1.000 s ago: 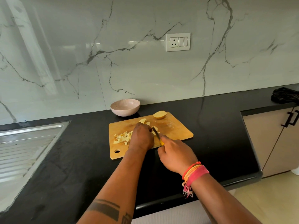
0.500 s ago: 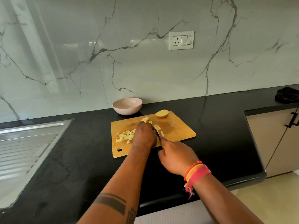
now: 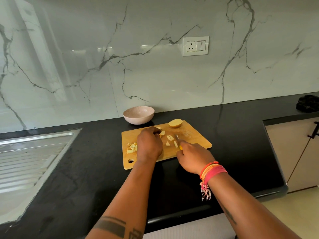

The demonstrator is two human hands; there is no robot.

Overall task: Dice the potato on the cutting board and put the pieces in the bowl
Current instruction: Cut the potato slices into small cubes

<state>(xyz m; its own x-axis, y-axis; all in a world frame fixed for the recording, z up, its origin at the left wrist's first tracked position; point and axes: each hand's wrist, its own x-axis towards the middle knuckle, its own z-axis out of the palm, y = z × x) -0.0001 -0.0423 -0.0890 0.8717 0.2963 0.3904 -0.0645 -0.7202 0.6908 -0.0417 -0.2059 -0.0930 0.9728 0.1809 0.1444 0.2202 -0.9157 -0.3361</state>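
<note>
About half the potato is cut: a heap of dice [image 3: 132,147] and a few loose sticks [image 3: 170,138] lie on the cutting board [image 3: 195,137], while an uncut half [image 3: 175,123] waits at its far edge. The left hand [image 3: 149,144] pinches a piece [image 3: 162,133]; the right hand [image 3: 193,156] grips the knife [image 3: 177,139]. The bowl [image 3: 138,115], on the surface behind, looks empty, so all transferring remains.

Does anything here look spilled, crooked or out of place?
Nothing stands out. The potato pieces all lie on the cutting board, none on the black counter. The bowl stands upright beyond the board, and the uncut potato half rests at the board's far edge.
</note>
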